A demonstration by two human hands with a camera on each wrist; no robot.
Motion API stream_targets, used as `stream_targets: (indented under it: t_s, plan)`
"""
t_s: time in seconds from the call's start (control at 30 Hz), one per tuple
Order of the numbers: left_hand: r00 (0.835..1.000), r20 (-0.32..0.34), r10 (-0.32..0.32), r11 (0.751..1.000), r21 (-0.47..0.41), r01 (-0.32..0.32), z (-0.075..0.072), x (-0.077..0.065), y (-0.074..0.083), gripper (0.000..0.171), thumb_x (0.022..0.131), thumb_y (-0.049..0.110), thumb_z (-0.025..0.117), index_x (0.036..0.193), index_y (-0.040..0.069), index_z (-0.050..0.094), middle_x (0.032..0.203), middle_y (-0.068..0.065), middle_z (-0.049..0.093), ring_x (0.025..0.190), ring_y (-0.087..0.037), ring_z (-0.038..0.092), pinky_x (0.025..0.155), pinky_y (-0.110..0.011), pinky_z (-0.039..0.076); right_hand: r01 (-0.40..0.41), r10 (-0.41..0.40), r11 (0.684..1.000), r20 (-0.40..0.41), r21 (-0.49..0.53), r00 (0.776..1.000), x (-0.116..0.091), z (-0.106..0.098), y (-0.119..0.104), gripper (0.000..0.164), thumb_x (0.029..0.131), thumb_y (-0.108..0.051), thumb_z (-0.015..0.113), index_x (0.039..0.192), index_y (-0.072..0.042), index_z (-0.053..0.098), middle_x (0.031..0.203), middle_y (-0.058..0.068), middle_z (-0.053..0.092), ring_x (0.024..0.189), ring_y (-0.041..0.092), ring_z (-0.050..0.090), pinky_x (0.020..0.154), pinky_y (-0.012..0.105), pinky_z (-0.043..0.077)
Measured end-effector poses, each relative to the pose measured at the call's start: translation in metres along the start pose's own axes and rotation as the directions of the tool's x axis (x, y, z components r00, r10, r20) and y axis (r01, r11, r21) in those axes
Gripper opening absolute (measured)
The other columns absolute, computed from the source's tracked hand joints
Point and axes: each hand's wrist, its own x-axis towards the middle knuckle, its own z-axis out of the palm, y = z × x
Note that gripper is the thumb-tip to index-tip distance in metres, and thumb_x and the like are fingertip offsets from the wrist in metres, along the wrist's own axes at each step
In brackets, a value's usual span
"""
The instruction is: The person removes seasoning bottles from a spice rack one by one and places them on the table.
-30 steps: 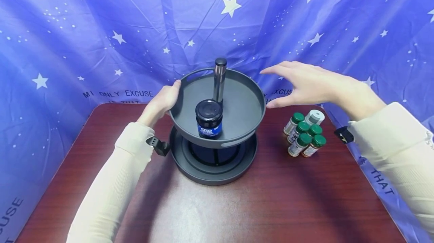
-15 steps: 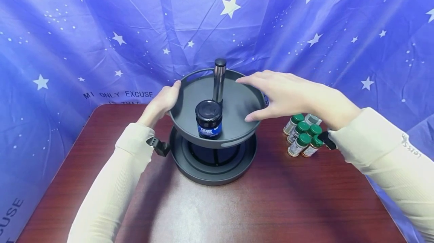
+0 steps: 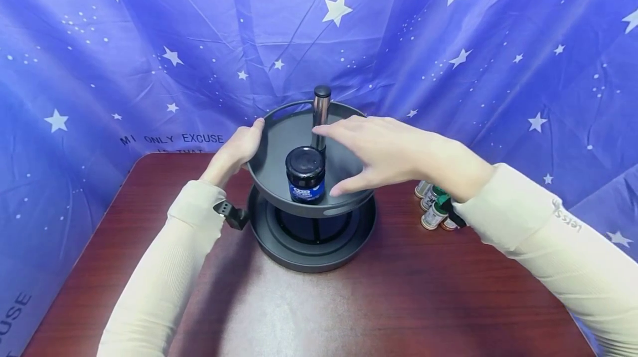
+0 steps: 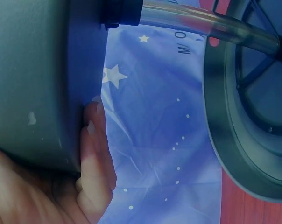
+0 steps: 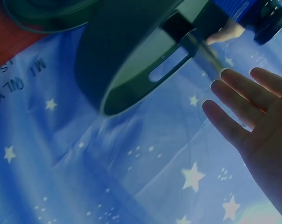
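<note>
A two-tier round tray stand has a dark grey upper tray (image 3: 279,158) and a lower tray (image 3: 309,262), joined by a shiny metal post (image 3: 321,113). My left hand (image 3: 241,146) grips the upper tray's left rim, thumb on top; the left wrist view has its fingers (image 4: 96,172) curled against the underside. On the upper tray, towards the front, stands a dark jar (image 3: 305,174) with a black lid and blue label. My right hand (image 3: 386,152) hovers over the tray's right side, fingers spread and holding nothing, thumb tip beside the jar. In the right wrist view its fingers (image 5: 239,102) are straight.
Several small bottles (image 3: 432,216) with green caps stand on the table to the right, partly hidden by my right sleeve. The reddish-brown table (image 3: 399,296) reaches back to a blue star-patterned curtain (image 3: 199,41).
My right hand has moved left, from outside the tray's right rim to over the tray near the jar. Its forearm now covers part of the bottles. The left hand, tray and jar have stayed put.
</note>
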Motion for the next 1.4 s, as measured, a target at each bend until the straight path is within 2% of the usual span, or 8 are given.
stream_targets:
  t_s: [0.27,0.53,0.8,1.0,1.1,1.23,1.33,1.4]
  plan:
    - [1.0,-0.004,-0.008,1.0,-0.006,0.008,-0.001,0.001,0.0,0.073,0.105,0.052,0.015,0.133,-0.006,0.049,0.12,-0.021,0.054,0.063,-0.016,0.063,0.062,-0.035,0.059,0.104,-0.104,0.995,-0.04,-0.008,0.994,0.011,0.008,-0.02,0.108,0.076,-0.074,0.066,0.155,-0.012,0.027,0.157,0.009,0.038,0.141,0.029,0.043,0.116,0.049,0.036]
    - [1.0,-0.005,-0.001,0.999,-0.036,0.001,-0.001,0.0,-0.001,0.072,0.105,0.052,0.015,0.124,-0.006,0.053,0.11,-0.019,0.058,0.059,-0.014,0.064,0.059,-0.035,0.06,0.14,-0.14,0.989,0.001,-0.048,0.99,0.019,0.019,-0.033,0.106,0.078,-0.079,0.058,0.158,-0.022,0.02,0.162,0.015,0.025,0.146,0.034,0.034,0.11,0.054,0.042]
    - [1.0,0.003,0.015,0.998,-0.056,-0.014,0.0,-0.001,0.0,0.069,0.105,0.051,0.016,0.118,-0.005,0.055,0.1,-0.018,0.06,0.057,-0.013,0.064,0.06,-0.035,0.06,0.197,-0.201,0.965,-0.008,-0.171,0.98,0.026,0.029,-0.044,0.093,0.078,-0.081,0.054,0.153,-0.03,0.033,0.16,0.015,0.027,0.147,0.036,0.029,0.101,0.054,0.048]
    - [1.0,-0.001,0.01,0.998,-0.061,-0.01,0.001,0.0,0.0,0.07,0.105,0.051,0.016,0.121,-0.006,0.054,0.101,-0.018,0.06,0.057,-0.013,0.065,0.059,-0.036,0.06,0.232,-0.245,0.949,-0.037,-0.215,0.969,0.028,0.036,-0.046,0.087,0.078,-0.079,0.057,0.147,-0.029,0.043,0.159,0.016,0.029,0.146,0.036,0.03,0.095,0.052,0.051]
    - [1.0,0.001,0.005,0.998,-0.059,-0.005,0.001,0.0,0.0,0.071,0.105,0.052,0.017,0.121,-0.006,0.054,0.103,-0.018,0.06,0.059,-0.014,0.065,0.06,-0.037,0.06,0.244,-0.264,0.945,-0.071,-0.217,0.962,0.029,0.039,-0.045,0.079,0.082,-0.075,0.056,0.144,-0.026,0.047,0.155,0.015,0.034,0.14,0.034,0.036,0.089,0.049,0.055]
    - [1.0,0.005,0.005,0.998,-0.058,-0.004,0.001,0.001,0.0,0.071,0.105,0.052,0.016,0.121,-0.006,0.054,0.104,-0.018,0.059,0.06,-0.015,0.065,0.061,-0.037,0.06,0.271,-0.314,0.932,-0.161,-0.242,0.936,0.031,0.044,-0.043,0.06,0.09,-0.065,0.055,0.132,-0.022,0.055,0.143,0.015,0.045,0.125,0.031,0.045,0.073,0.041,0.058]
    - [1.0,0.0,0.008,0.999,-0.045,-0.008,0.001,0.001,-0.001,0.07,0.105,0.052,0.016,0.119,-0.005,0.055,0.104,-0.018,0.059,0.06,-0.015,0.065,0.06,-0.036,0.06,0.275,-0.338,0.923,-0.228,-0.269,0.913,0.032,0.047,-0.043,0.046,0.095,-0.057,0.055,0.125,-0.022,0.058,0.134,0.012,0.049,0.116,0.029,0.048,0.059,0.036,0.056]
    - [1.0,-0.003,0.009,0.999,-0.04,-0.009,0.001,0.0,-0.001,0.07,0.105,0.052,0.016,0.118,-0.004,0.055,0.103,-0.017,0.059,0.06,-0.014,0.064,0.06,-0.036,0.06,0.264,-0.336,0.923,-0.249,-0.281,0.908,0.032,0.049,-0.043,0.042,0.096,-0.052,0.056,0.125,-0.022,0.057,0.132,0.011,0.05,0.112,0.028,0.049,0.053,0.035,0.054]
